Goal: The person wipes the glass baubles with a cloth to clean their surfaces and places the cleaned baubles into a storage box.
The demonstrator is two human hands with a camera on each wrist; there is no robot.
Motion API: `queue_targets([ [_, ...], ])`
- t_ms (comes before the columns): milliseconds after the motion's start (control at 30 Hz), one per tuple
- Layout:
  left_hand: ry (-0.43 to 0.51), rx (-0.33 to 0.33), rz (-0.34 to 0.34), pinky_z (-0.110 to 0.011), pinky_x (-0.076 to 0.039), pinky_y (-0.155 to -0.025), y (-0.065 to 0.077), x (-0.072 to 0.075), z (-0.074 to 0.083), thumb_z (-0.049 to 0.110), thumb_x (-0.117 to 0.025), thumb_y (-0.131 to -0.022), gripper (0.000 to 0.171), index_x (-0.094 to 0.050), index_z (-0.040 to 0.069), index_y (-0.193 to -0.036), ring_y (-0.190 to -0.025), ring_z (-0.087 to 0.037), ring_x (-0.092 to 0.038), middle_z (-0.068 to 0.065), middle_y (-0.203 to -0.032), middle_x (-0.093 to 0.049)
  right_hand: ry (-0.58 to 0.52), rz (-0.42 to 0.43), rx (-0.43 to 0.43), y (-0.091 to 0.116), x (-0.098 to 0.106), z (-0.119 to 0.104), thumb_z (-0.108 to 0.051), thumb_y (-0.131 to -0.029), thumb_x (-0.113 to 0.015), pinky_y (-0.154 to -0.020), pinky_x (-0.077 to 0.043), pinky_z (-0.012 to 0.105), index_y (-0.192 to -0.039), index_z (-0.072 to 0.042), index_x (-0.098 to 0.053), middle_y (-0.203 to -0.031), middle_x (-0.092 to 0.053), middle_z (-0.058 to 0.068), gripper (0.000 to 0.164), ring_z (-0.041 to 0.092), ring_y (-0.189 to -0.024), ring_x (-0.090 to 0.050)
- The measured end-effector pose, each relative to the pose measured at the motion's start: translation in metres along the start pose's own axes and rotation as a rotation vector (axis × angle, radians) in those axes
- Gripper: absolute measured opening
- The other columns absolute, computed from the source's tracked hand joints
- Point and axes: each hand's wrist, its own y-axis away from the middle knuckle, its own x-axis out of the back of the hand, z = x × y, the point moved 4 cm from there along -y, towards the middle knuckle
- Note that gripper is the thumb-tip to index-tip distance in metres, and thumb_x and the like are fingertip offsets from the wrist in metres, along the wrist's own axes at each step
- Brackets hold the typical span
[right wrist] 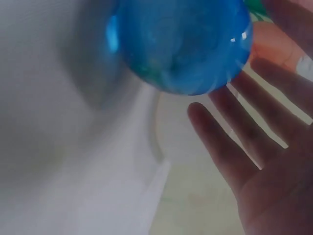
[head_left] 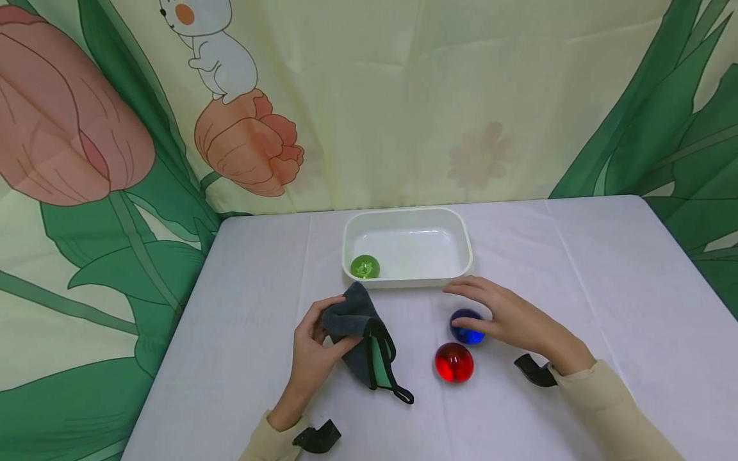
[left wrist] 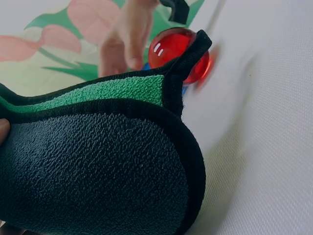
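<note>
In the head view, from the upper left to the lower right of the frame, no text, label, brand, number or sign can be read; in both wrist views, none can be read either.

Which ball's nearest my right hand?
The translucent blue ball, by your right hand; the translucent red ball lies farther off, the translucent green ball inside the white tray.

A dark blue-grey folded cloth [head_left: 354,320] shows a pebbled outer face [left wrist: 98,166], a nubbly green lining [left wrist: 117,92] and matt black fabric edging [left wrist: 191,166]. The see-through red ball [head_left: 454,362], blue ball [head_left: 469,337] and green ball [head_left: 365,266] gleam smooth as glass; the white rectangular plastic-looking tray [head_left: 415,250] is glossy, the white woven tablecloth [head_left: 259,288] matt.
</note>
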Motion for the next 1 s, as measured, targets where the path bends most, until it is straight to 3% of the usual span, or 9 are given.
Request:
queue_targets([
  [300,0.001,0.010,0.011,-0.021,-0.052,-0.094,0.000,0.001,-0.001,-0.012,-0.080,-0.073,0.061,-0.059,0.003,-0.128,-0.114,-0.013,-0.064,-0.018,-0.125,-0.062,-0.064,-0.090,-0.075,0.008,-0.014,0.017,-0.037,-0.082,-0.081,-0.102,-0.049,0.044,-0.134,-0.010,-0.060,-0.133,-0.059,-0.001,0.062,0.019,-0.122,-0.057],
  [533,0.000,0.008,0.010,-0.021,-0.053,-0.093,-0.001,0.001,0.000,-0.012,-0.080,-0.073,0.061,-0.059,0.003,-0.128,-0.113,-0.013,-0.064,-0.019,-0.125,-0.062,-0.090,-0.118,-0.098,0.011,-0.013,0.022,-0.052,-0.083,-0.074,-0.094,-0.054,0.043,-0.130,-0.006,-0.062,-0.126,-0.065,0.004,0.066,0.019,-0.106,-0.063],
  [800,0.004,0.011,0.009,-0.021,-0.053,-0.094,-0.001,0.001,0.000,-0.013,-0.080,-0.073,0.061,-0.059,0.002,-0.128,-0.114,-0.013,-0.063,-0.019,-0.125,-0.061,-0.203,-0.145,-0.252,0.010,-0.014,0.029,-0.048,-0.080,-0.079,-0.075,-0.056,0.023,-0.121,-0.002,-0.067,-0.111,-0.070,0.004,0.063,0.014,-0.090,-0.065],
  [1000,0.002,0.008,0.009,-0.021,-0.053,-0.093,-0.001,0.002,0.001,-0.013,-0.080,-0.072,0.061,-0.059,0.001,-0.128,-0.114,-0.013,-0.063,-0.020,-0.125,-0.061,-0.235,-0.128,-0.235,0.011,-0.014,0.030,-0.049,-0.079,-0.080,-0.074,-0.057,0.023,-0.119,-0.004,-0.068,-0.107,-0.070,0.001,0.061,0.011,-0.086,-0.066],
])
